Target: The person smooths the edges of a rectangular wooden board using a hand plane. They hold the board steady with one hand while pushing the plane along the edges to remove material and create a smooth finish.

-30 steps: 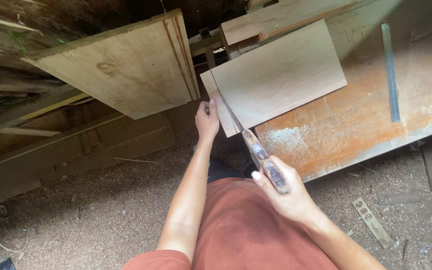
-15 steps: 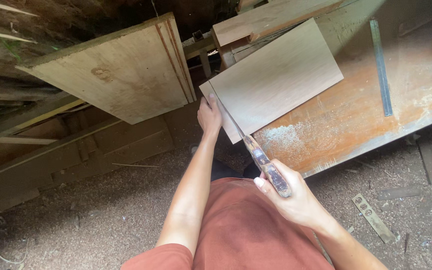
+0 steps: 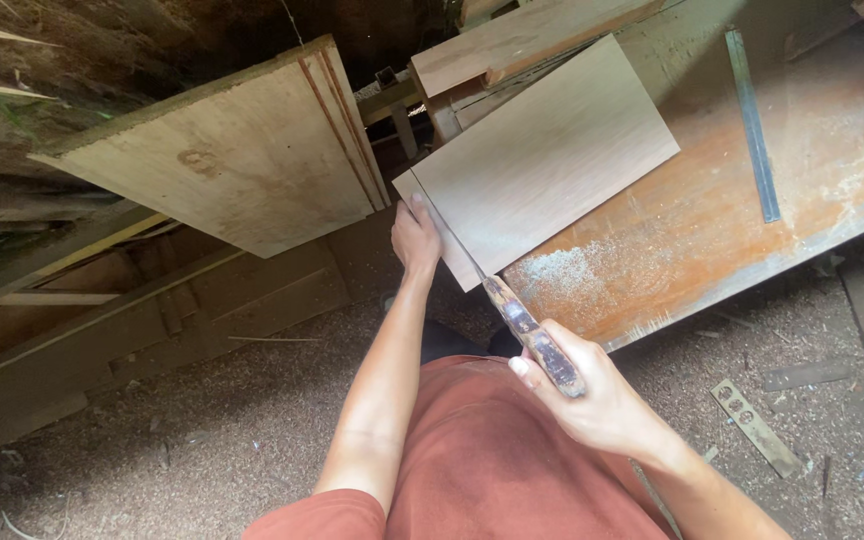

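A pale rectangular wooden board [image 3: 552, 150] lies on the orange workbench [image 3: 752, 240], with its left end jutting past the bench edge. My left hand [image 3: 414, 238] grips that overhanging strip at the board's left edge. My right hand [image 3: 592, 400] is closed around the dark worn handle of a handsaw [image 3: 532, 335]. The saw's thin blade runs up and left into a cut along the board's left side. Pale sawdust is piled on the bench just right of the cut.
A large weathered wood panel [image 3: 242, 160] leans at the left. A long metal ruler [image 3: 752, 120] lies on the bench at the right. Planks [image 3: 512, 40] are stacked behind the board. The ground is covered in sawdust, with a perforated metal strip [image 3: 752, 425] at the lower right.
The saw has slid a little along the cut while my right hand kept its grip. My left hand stays on the board's edge. The view shifted slightly.
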